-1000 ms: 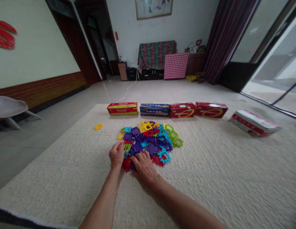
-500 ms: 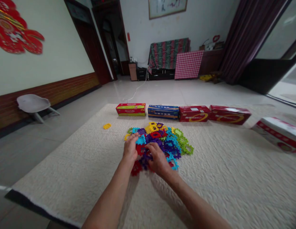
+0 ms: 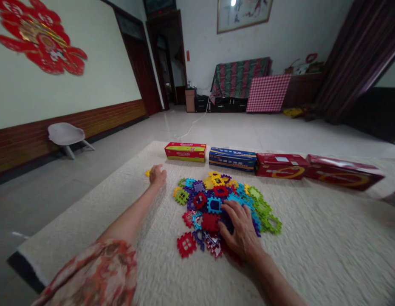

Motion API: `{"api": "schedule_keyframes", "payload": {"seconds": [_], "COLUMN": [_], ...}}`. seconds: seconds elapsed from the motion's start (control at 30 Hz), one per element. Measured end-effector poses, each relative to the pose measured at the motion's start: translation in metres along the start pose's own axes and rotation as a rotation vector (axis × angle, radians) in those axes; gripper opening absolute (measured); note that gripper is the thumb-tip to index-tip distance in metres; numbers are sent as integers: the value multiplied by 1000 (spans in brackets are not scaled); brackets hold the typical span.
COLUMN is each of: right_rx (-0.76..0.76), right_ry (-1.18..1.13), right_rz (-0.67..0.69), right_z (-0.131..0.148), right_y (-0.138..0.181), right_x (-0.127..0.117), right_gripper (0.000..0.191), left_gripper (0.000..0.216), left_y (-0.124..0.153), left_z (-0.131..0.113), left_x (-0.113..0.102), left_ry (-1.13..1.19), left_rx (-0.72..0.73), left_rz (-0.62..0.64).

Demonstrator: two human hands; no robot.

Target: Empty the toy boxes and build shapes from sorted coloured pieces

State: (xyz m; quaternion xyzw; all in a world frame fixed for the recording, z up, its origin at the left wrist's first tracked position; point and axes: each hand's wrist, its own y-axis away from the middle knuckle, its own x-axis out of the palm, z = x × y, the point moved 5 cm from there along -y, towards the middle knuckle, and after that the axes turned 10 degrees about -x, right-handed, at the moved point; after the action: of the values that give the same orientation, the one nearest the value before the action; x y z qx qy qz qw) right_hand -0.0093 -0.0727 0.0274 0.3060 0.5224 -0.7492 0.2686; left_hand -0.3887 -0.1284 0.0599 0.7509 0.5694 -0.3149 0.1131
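Colourful plastic gear-edged building pieces lie in a loose pile on the mat. My right hand (image 3: 241,228) rests on the pile's near right side, its fingers spread and curved. Its fingertips are beside a light-blue square frame piece (image 3: 214,205), and the thumb is by a solid red piece (image 3: 210,222). Away to the left, my left hand (image 3: 157,175) is stretched out low over the mat with thumb and fingers apart. Right beside it is a yellow piece (image 3: 148,173), partly hidden by the hand. A red window-shaped piece (image 3: 186,245) lies at the pile's near edge.
Behind the pile stands a row of boxes: a red and yellow-green box (image 3: 185,152), a blue box (image 3: 232,158) and two dark red boxes (image 3: 282,165). The pale quilted mat (image 3: 121,255) covers the floor here. A grey chair (image 3: 66,135) is by the left wall.
My left hand has left the pile and moved left to the lone yellow piece. My right hand has shifted right over the pile and spread its fingers. The view has turned slightly left.
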Motion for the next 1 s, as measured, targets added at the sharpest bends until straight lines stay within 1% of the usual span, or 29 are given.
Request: {"api": "schedule_keyframes", "payload": {"seconds": [0.1,0.17,0.2,0.27,0.33,0.43,0.5,0.53,0.6,0.67,0.73,0.77,0.83,0.9,0.93,1.0], "right_rx": [42,62,70,81,87,79,63,54,46,60,112,158,280,434,502,588], "right_ry": [17,22,23,24,21,7,-12,-23,-33,-10,55,100,193,263,272,266], "right_rz": [43,76,91,106,105,90,71,52,-16,-117,-226,-277,-335,-331,-304,-246], "right_z": [0,0,0,-1,-1,1,4,5,5,-2,-18,-29,-56,-82,-93,-108], "right_y": [1,1,1,0,0,-2,-3,-4,-6,-7,-6,-3,7,20,27,37], "right_x": [5,7,7,8,8,6,4,2,-5,-14,-24,-29,-36,-39,-38,-35], "right_gripper": [40,39,38,37,36,33,33,33,33,31,30,30,33,39,41,44], "left_gripper": [39,47,47,38,27,23,26,27,30,31,30,30,31,32,33,34], "left_y": [-37,-52,-58,-65,-65,-47,-24,-9,20,46,63,70,78,84,86,90], "left_z": [37,56,62,69,69,59,48,41,26,14,6,2,-4,-8,-9,-10], "left_x": [-11,-11,-10,-3,7,22,33,39,49,56,60,61,62,63,63,64], "left_ry": [-108,-172,-190,-210,-213,-193,-155,-91,5,35,49,64,110,167,195,249], "left_rx": [-112,-170,-182,-153,-85,24,81,127,183,178,138,123,110,101,91,58], "left_rz": [-62,-71,-65,-18,35,95,129,163,234,280,303,308,312,320,329,352]}}
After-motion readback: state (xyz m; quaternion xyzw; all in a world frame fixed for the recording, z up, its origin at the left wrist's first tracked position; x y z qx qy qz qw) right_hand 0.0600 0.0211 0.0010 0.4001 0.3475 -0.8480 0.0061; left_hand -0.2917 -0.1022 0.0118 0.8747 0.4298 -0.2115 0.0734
